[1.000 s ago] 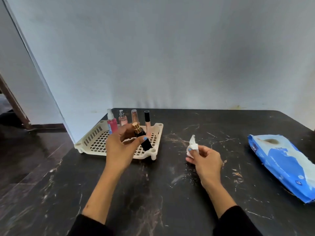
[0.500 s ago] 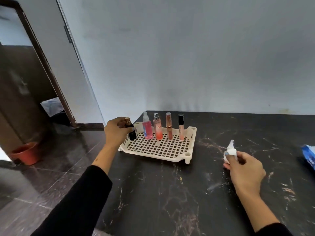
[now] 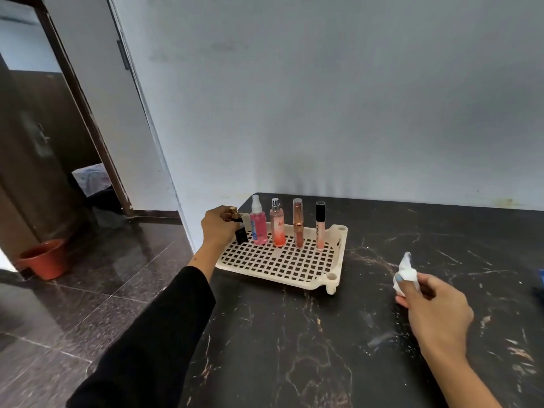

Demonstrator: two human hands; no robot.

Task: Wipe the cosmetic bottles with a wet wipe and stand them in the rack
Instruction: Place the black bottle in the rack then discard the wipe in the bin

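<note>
Head view: my left hand (image 3: 219, 228) gripped the small dark bottle (image 3: 240, 231) by its gold cap at the rack (image 3: 338, 240); rigid, likely light and tippy. Right hand (image 3: 435, 310) pinched the wipe (image 3: 407, 267).

Blue packet (image 3: 541, 282) cut by right edge; black bottle (image 3: 241, 232) partly behind left hand (image 3: 219, 228)

Plain pale grey wall (image 3: 323, 98) behind black marble-look table (image 3: 294, 348). Dark wooden doorframe (image 3: 85, 113) at left, glossy dark stone floor (image 3: 97, 290), terracotta pot (image 3: 44, 259) by the doorway. Soft, even light.
</note>
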